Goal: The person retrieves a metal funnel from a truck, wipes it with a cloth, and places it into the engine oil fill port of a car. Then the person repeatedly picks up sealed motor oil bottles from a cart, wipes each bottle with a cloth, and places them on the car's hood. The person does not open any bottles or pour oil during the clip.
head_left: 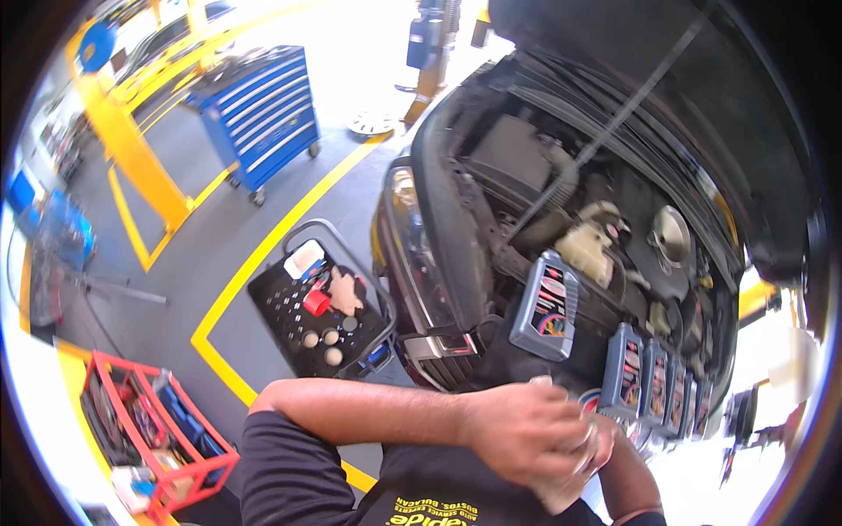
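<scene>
Both hands are close together in front of my chest, over the front edge of an open engine bay. My left hand (pixel 519 431) is closed on a pale, crumpled rag (pixel 558 496), its fingers blurred by motion. Partly behind it, my right hand (pixel 605 443) grips the same rag; most of its fingers are hidden. Just beyond the hands, a grey motor oil bottle (pixel 545 307) stands by itself on the dark cover at the car's front. To the right, a row of several similar bottles (pixel 624 370) lines the same edge.
The car's raised hood (pixel 745 114) is propped by a rod. A metal funnel (pixel 671 235) sits on the engine. Left of the car is a black cart (pixel 289 326) holding cups, a red ring and a rag. Further left are a blue tool cabinet (pixel 267 114) and a red tool carrier (pixel 158 438).
</scene>
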The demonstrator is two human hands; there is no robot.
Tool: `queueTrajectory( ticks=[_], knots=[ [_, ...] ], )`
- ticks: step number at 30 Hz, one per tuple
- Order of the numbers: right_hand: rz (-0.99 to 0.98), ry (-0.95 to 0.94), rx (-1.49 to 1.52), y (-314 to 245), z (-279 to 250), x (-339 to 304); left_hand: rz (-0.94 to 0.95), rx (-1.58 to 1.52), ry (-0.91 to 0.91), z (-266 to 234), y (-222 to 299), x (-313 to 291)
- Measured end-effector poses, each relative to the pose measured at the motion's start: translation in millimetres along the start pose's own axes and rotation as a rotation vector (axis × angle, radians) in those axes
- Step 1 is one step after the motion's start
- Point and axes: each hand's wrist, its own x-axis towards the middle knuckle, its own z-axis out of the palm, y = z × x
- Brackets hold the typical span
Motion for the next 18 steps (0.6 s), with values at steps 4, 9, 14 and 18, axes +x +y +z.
queueTrajectory(
  ticks=[4, 9, 14, 18],
  knots=[
    [0.059, -0.041, -0.001, 29.2, -9.9, 11.5, -0.224, -0.217, -0.075, -16.6, -29.4, -3.3],
    [0.104, 0.789, -0.768, -12.5, 27.2, 34.1, -0.930, -0.374, -0.115, 1.8, -78.0, -45.7],
    [0.220, 1.163, -1.333, -21.0, 31.0, 27.5, -1.541, -0.577, -0.036, 33.2, -104.8, -39.8],
    [-0.038, 1.094, -0.851, -16.6, 28.0, -12.2, -0.956, -0.229, -0.335, 22.0, -82.5, 21.0]
  ],
)
